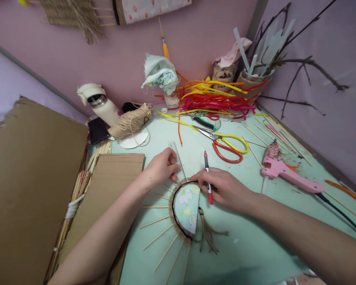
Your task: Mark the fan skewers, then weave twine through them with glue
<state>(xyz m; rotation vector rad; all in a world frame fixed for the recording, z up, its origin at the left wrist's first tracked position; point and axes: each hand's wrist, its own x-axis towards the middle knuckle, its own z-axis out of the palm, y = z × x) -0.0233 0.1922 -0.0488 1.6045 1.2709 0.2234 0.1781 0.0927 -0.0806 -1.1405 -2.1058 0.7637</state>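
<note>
A half-round piece lies on the table, with pale blue flowered cloth inside a twine and black border. Thin wooden sticks fan out from its curved edge, and a twine tassel hangs by its straight side. My left hand is closed at the top of the piece, its fingers pinching a clear ruler laid along one stick. Between the fingers of my right hand is a red pen, tip pointing away from me. That hand's fingertips touch the upper corner of the piece.
Yellow-and-red scissors lie beyond my hands; a pink glue gun with its cord lies right. Colourful strips, a twine roll, a white bottle and a jar of branches stand behind. Cardboard sheets are left.
</note>
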